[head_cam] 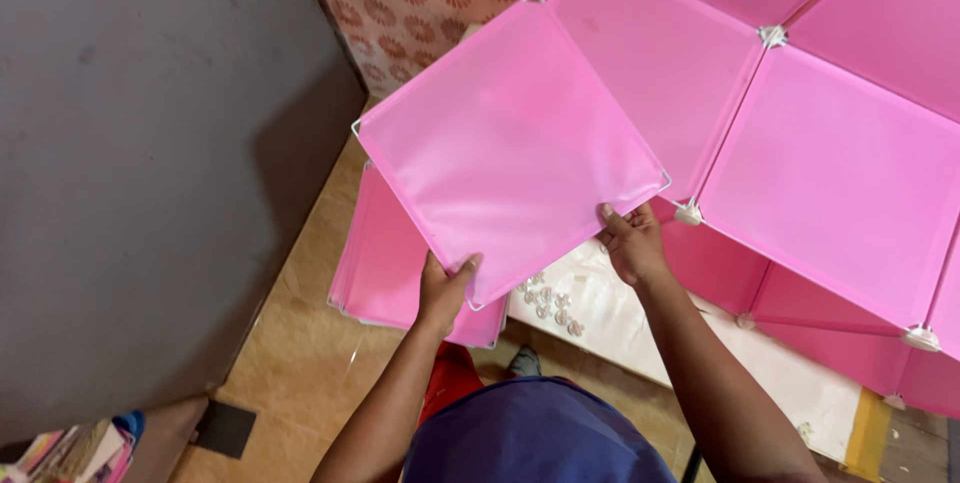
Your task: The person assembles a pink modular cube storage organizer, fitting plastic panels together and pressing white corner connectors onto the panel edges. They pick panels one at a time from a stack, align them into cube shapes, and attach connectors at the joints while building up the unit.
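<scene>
Both hands, left hand (443, 290) and right hand (632, 243), pinched the pink panel (510, 148) by its near edges, held tilted beside the pink cube frame (830, 173). Fitting seemed underway; next, its corner needed aligning with a white connector (688, 212).

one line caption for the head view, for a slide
Left hand and right hand hold a square pink plastic panel above a stack of pink panels, beside a pink modular cube shelf.

One loose pink panel (510, 143), two hands, one stack of pink panels (385, 263)
</scene>
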Motion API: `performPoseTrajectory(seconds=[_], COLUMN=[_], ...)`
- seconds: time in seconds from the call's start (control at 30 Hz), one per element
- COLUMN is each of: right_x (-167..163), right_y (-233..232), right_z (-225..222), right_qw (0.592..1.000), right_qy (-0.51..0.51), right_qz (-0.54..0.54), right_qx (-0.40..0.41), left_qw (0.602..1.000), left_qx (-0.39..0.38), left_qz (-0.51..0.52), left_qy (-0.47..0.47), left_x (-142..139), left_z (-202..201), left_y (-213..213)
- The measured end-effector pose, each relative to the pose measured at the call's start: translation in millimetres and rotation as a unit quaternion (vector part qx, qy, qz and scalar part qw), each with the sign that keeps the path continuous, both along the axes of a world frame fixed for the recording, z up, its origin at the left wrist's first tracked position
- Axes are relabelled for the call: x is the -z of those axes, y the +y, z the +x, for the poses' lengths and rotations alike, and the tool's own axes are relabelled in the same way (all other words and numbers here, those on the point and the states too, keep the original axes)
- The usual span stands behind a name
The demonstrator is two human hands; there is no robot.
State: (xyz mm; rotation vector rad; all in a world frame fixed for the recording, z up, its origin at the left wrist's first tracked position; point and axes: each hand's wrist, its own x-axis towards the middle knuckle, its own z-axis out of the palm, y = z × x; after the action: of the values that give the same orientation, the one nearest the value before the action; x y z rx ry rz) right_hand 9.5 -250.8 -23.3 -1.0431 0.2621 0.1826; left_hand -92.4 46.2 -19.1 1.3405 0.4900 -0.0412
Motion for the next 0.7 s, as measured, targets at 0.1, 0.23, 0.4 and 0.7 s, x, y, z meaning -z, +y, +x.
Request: performPoseTrajectory(seconds=[0.1,0.23,0.4,0.7], right_x=[11.5,16.4,13.9,21.9], right_y=[6.8,9.3,-0.6,48.3], right_z=[-22.6,-41.8,-42.3,-78.2], right_qw=[0.997,0.989,0.965,0.887], right_qy=[0.003,0.03,-0.064,0.003], right_qz=[-0.069,-0.141,-0.219,-0.447], right_qx=[-0.041,0.017,0.129,-0.119], left_qw=[0.996,0.992,0.987,0.974], left_qx=[-0.069,-0.063,-0.045,-0.037], left_qz=[0.034,0.066,0.101,0.168], left_qy=[0.046,0.087,0.12,0.149], left_x=[13.4,25.2,31.3,42.0], left_z=[-16.4,-31.3,-51.4,-80.0], left_y=[-0.9,10.5,35.5,93.9])
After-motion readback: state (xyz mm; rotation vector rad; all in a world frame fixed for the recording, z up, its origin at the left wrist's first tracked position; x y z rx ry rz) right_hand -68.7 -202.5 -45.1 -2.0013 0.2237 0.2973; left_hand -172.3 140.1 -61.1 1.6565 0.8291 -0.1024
